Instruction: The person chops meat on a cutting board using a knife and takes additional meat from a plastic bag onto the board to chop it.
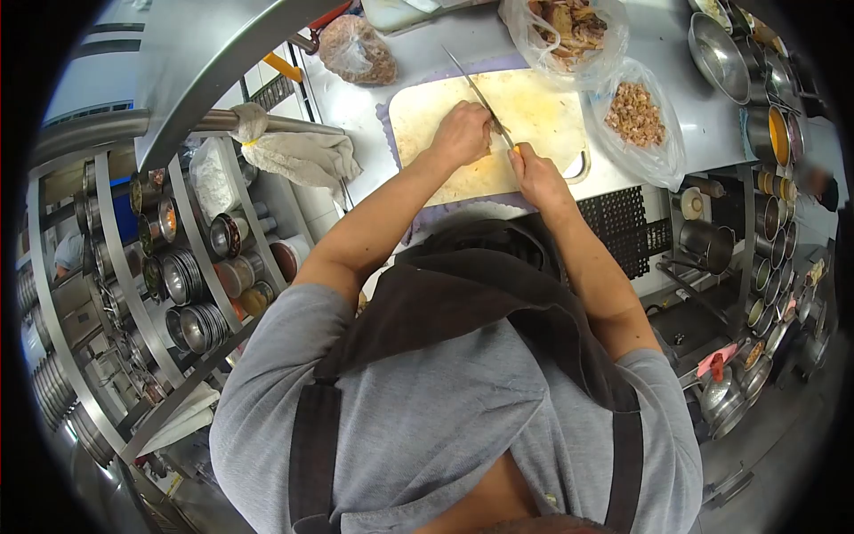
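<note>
My right hand [539,178] is closed around the yellow handle of a long knife [478,89]. Its blade slants up and left over the cutting board [427,107], with the tip past the board's far edge. Close to the blade's left side, my left hand [462,135] rests on the board with its fingers curled in. A small brownish bit shows by those fingertips, but its kind cannot be made out. The board is pale, stained yellow, and lies on a purple cloth [416,227].
Right of the board stand a clear bag of diced meat [635,116] and a bag of larger brown meat pieces [569,31]. A tied bag of minced-looking food [358,51] lies at the back left. A towel [298,156] hangs from a rail; metal bowls [719,58] sit right.
</note>
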Motion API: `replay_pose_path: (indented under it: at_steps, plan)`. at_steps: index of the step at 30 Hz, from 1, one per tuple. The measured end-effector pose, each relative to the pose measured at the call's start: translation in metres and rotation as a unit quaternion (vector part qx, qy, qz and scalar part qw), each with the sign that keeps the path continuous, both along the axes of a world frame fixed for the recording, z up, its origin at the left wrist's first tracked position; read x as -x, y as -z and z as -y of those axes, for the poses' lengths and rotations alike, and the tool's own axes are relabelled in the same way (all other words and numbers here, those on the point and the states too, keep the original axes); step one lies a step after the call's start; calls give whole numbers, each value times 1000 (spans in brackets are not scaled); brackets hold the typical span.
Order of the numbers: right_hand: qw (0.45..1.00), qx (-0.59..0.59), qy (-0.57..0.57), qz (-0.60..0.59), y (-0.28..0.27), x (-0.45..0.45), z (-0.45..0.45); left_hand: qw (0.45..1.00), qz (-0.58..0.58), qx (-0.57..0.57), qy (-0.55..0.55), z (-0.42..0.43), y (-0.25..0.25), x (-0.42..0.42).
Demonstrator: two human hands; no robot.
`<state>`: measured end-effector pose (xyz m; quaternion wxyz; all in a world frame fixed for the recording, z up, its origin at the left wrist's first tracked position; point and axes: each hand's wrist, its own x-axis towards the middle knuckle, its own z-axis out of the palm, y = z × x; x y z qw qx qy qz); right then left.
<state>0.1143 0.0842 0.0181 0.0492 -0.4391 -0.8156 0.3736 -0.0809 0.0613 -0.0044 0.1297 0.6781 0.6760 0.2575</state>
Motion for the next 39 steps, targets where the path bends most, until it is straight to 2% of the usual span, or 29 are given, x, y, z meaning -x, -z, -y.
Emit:
replay_pose_path:
  at_steps: [10, 14, 16, 19, 25, 27, 31, 33, 39]
  plan:
    - [999, 25, 32, -26, -8, -9, 1, 997, 35, -4, -63, 2, 5, -11]
    - [998, 21, 49, -18, -10, -24, -1, 996, 66, 12, -54, 4, 0, -10]
    - [999, 17, 36, -8, -14, -26, -2, 998, 41, 48, -11, 5, -5, -10]
    - [999, 22, 37, -12, -17, -25, 1, 999, 24, 38, 13, 15, -11, -14]
    - [999, 6, 12, -45, -38, -11, -2, 996, 53, -5, -78, 24, -5, -11]
    - [995, -37, 3, -91, -43, -3, -4, 995, 52, 2, -85, 25, -8, -9]
    - [995, -51, -8, -90, -10, 0, -5, 996, 50, 15, -73, 26, -10, -10]
    - [999, -36, -31, 14, 2, 3, -8, 997, 54, 4, -64, 23, -5, -13]
    - [999, -35, -23, -17, 4, -2, -6, 996, 42, -34, -65, 16, 8, -25]
